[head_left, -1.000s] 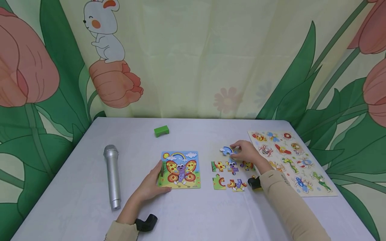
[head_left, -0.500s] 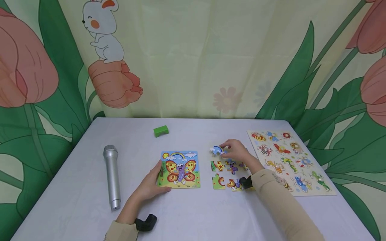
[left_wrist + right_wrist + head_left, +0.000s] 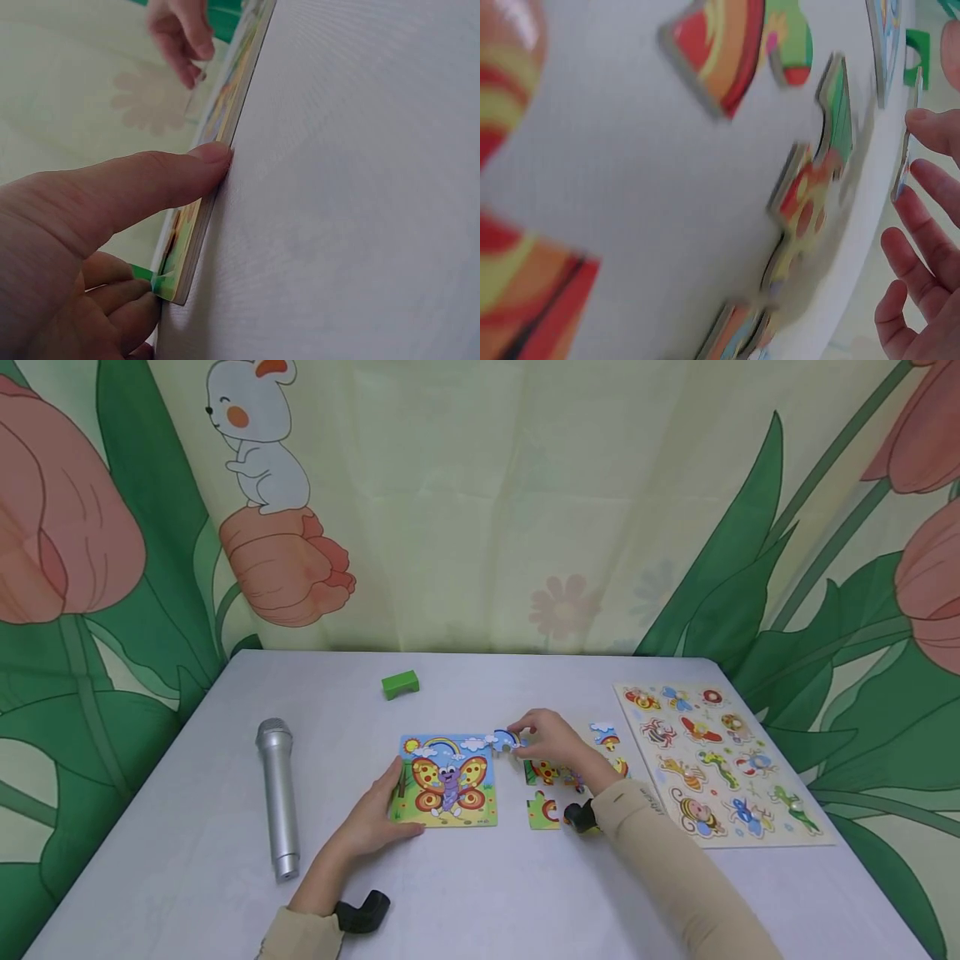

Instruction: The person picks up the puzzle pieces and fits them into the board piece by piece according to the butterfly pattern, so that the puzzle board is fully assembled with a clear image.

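A square butterfly picture board (image 3: 468, 814) lies flat on the table. My left hand (image 3: 367, 820) grips its lower left corner; in the left wrist view the thumb of that hand (image 3: 105, 202) presses the edge of the board (image 3: 180, 259). Between thumb and fingertips, my right hand (image 3: 555, 743) pinches a blue rainbow puzzle piece (image 3: 502, 741) by the board's upper right corner. The right wrist view has this piece (image 3: 918, 94) almost edge-on in the hand (image 3: 930, 277). Whether piece and board touch, I cannot tell.
Several loose puzzle pieces (image 3: 543, 812) lie right of the board, some hidden under the right forearm. Further right is a large insect picture sheet (image 3: 727, 777). A silver microphone (image 3: 280, 802) lies at left, a green block (image 3: 401, 685) near the back edge.
My right hand has carried the rainbow piece leftward from above the loose pieces to the board's upper right corner. The left hand has stayed on the board.
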Demonstrator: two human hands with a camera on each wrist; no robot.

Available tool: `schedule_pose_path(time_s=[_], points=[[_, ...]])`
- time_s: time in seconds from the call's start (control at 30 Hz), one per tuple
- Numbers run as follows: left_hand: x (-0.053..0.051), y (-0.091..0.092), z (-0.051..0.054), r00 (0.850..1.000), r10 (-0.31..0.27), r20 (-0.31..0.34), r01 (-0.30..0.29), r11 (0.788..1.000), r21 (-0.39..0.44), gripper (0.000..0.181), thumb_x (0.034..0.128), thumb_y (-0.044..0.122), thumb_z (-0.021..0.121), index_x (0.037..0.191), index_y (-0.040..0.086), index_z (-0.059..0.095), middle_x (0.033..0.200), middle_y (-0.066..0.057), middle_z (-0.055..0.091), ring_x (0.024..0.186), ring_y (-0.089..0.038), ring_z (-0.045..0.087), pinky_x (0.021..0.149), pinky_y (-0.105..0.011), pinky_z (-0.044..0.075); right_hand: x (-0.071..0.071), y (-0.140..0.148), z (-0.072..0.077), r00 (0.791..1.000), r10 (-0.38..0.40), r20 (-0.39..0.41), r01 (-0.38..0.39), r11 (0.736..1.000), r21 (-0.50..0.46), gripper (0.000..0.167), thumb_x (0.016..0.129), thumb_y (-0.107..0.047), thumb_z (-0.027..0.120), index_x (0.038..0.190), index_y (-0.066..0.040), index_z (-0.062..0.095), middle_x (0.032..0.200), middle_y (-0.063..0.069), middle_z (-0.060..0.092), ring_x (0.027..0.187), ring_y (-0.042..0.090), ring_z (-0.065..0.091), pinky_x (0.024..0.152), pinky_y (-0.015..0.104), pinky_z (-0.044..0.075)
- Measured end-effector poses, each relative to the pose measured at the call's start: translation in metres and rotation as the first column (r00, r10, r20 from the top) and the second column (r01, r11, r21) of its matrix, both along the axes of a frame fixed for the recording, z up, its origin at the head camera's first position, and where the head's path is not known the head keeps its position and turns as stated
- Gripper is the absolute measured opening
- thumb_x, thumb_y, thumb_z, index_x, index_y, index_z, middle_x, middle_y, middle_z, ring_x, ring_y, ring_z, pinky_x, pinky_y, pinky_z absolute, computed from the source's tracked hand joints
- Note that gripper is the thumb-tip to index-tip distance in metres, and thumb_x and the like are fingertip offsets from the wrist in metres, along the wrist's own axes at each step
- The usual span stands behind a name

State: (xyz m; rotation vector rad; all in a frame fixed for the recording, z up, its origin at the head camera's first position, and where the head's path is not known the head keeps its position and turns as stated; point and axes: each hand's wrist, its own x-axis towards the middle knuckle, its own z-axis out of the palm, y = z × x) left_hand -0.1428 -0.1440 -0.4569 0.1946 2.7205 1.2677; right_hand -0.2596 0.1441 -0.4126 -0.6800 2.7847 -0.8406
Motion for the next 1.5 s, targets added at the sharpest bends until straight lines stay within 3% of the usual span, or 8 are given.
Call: schedule_pose_path(time_s=[0.2,0.57,0.83,1.1,1.5], points=[[0.000,0.001,0.001,1.000,0.002,0.004,-0.002,1.000,0.000,0.105,0.0682,0.026,0.081,0.146,0.002,0.014,0.150,-0.016,0.016,0.135,-0.037,0.016,0.105,-0.054,0.021,0.004,-0.020,-0.001,0.999,0.023,0.028,-0.024,0.999,0.023,0.036,0.074,-0.020,0.076,0.108,-0.012,0.069,0.100,0.000,0.060,0.090,0.019,0.050,0.076,0.031,0.045],[0.000,0.001,0.001,1.000,-0.010,0.008,0.009,1.000,0.004,0.105,0.0687,0.027,0.080,0.146,0.002,0.014,0.150,-0.017,0.016,0.135,-0.038,0.017,0.105,-0.054,0.021,0.009,-0.060,0.000,0.990,0.137,-0.012,-0.136,0.989,0.054,0.036,0.075,-0.023,0.076,0.108,-0.009,0.069,0.101,0.003,0.061,0.096,0.019,0.054,0.085,0.033,0.045],[0.000,-0.001,0.003,1.000,-0.009,0.015,0.009,1.000,0.004,0.105,0.0691,0.029,0.080,0.146,0.002,0.013,0.150,-0.017,0.015,0.135,-0.039,0.016,0.104,-0.056,0.021,0.007,-0.084,-0.007,0.989,0.142,-0.029,-0.136,0.979,0.152,0.039,0.076,-0.031,0.074,0.110,-0.013,0.068,0.103,0.000,0.059,0.098,0.015,0.051,0.088,0.030,0.045],[-0.001,-0.002,0.002,1.000,-0.012,0.012,0.012,1.000,0.006,0.105,0.0698,0.028,0.079,0.146,0.002,0.012,0.150,-0.017,0.015,0.135,-0.038,0.016,0.105,-0.055,0.021,0.006,-0.090,-0.012,0.993,0.119,-0.027,-0.113,0.981,0.155,0.038,0.077,-0.029,0.073,0.111,-0.013,0.068,0.104,0.000,0.058,0.094,0.013,0.051,0.084,0.028,0.045],[-0.001,-0.002,0.002,1.000,-0.016,0.013,0.016,1.000,0.005,0.104,0.0699,0.025,0.079,0.146,0.001,0.012,0.150,-0.017,0.014,0.135,-0.037,0.015,0.106,-0.053,0.021,0.007,-0.095,-0.010,0.988,0.147,-0.045,-0.136,0.972,0.194,0.038,0.078,-0.026,0.072,0.113,-0.013,0.067,0.104,0.002,0.056,0.091,0.013,0.050,0.079,0.027,0.045]])
